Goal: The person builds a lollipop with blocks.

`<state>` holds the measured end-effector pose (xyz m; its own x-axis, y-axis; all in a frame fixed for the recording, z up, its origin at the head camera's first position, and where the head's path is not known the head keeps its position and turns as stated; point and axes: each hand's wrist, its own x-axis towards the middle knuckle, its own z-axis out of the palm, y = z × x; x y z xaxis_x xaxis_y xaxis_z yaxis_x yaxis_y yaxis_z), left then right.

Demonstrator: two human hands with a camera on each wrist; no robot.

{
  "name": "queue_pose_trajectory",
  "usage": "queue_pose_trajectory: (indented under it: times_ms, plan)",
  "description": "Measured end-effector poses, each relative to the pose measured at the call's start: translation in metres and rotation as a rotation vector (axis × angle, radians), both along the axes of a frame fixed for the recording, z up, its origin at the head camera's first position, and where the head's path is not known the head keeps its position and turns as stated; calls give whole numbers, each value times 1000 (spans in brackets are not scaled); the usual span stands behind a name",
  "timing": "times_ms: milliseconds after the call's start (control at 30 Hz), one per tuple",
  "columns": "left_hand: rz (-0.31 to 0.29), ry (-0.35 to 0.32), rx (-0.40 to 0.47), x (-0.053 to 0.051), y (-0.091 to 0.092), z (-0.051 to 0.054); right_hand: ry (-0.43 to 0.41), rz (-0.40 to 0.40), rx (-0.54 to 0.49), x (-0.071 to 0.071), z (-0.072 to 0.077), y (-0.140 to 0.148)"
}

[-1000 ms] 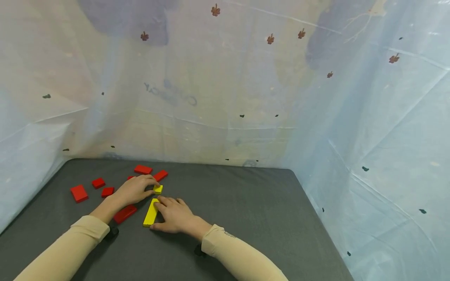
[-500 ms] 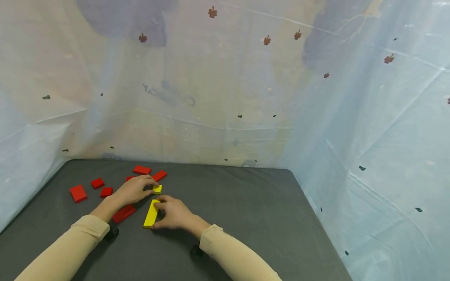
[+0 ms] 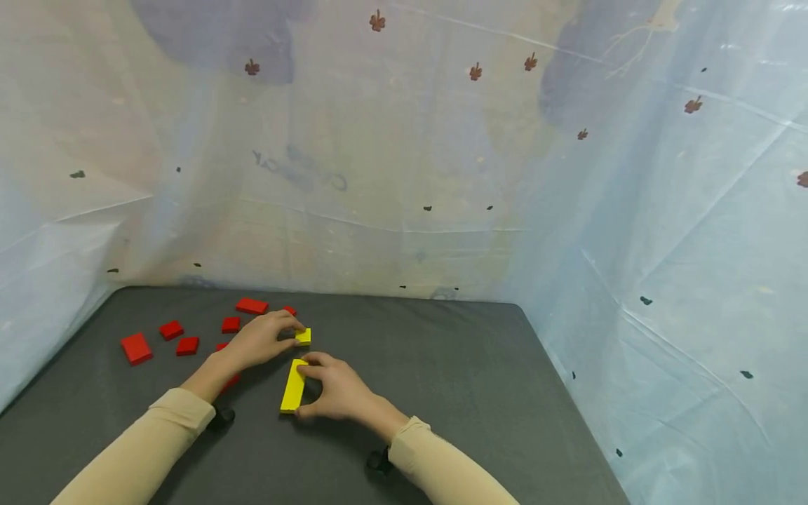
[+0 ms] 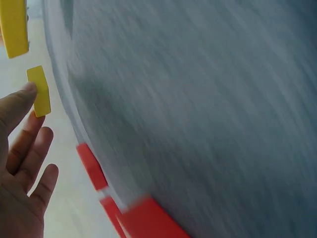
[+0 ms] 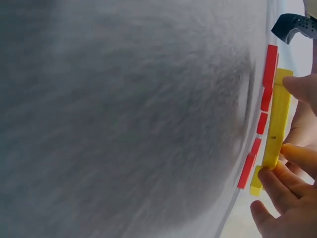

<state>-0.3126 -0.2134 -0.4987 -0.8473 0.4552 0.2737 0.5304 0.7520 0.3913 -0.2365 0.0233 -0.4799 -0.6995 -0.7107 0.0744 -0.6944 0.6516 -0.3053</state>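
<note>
My left hand pinches a small yellow block between thumb and fingers. In the left wrist view the thumb lies on this block's face, while the other fingers spread below it. Nearer to me, my right hand grips a long yellow block by its two ends. The right wrist view shows the thumb at one end of the long block and fingertips at the other. The two yellow blocks are apart, the small one farther away. Whether either touches the table cannot be told.
Several red blocks lie about the left part of the dark grey table, among them a larger one and one at the back. My left hand and forearm partly cover some. A patterned plastic sheet hangs behind the table and along its sides.
Both hands have moved to the right, carrying or sliding the two yellow blocks with them. A red block left of my left hand has come into fuller view; the forearm now covers more of another.
</note>
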Motion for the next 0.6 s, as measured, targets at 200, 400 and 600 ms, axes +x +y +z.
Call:
queue_pose_trajectory:
  times_ms: [200, 400, 600]
  plan:
    - [-11, -28, 38, -3, 25, -2, -24, -15, -36, 8, 1, 32]
    - [-24, -47, 66, -4, 50, -3, -53, -17, -64, 14, -1, 64]
    - [-52, -51, 75, -11, 72, -4, -128, -22, -90, 17, -4, 90]
